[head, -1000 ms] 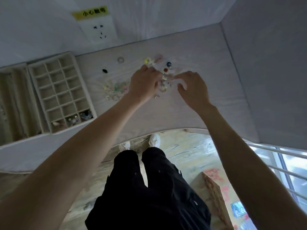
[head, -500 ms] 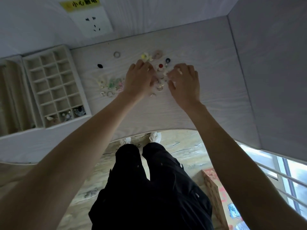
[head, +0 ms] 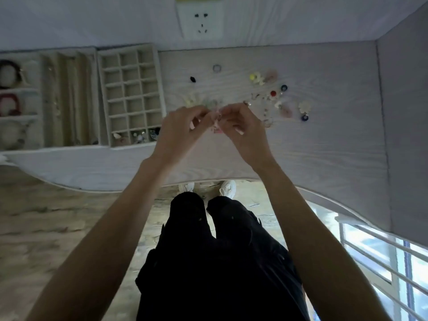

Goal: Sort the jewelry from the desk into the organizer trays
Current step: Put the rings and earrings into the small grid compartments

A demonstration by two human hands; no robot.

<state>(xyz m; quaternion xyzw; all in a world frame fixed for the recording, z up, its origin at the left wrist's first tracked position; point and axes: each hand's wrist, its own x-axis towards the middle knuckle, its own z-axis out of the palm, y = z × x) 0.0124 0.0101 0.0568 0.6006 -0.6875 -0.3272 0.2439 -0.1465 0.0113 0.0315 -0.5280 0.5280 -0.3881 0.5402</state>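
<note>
My left hand and my right hand meet above the desk, fingertips together, both pinching a small pinkish jewelry piece that hangs between them. Behind and to the right lies a scatter of jewelry on the pale desk: yellow, red, blue and pink pieces. A ring and a black bead lie further back. The grid organizer tray stands at the left, with small pieces in its nearest row.
Left of the grid tray stands a long-slot tray, and beyond it a tray with bracelets. A wall socket is behind the desk. A side panel closes the right. My legs and the floor are below the desk's curved edge.
Both hands lifted off the jewelry scatter and drew toward me and left, coming together around a small piece. The view has swung left, bringing more trays into sight.
</note>
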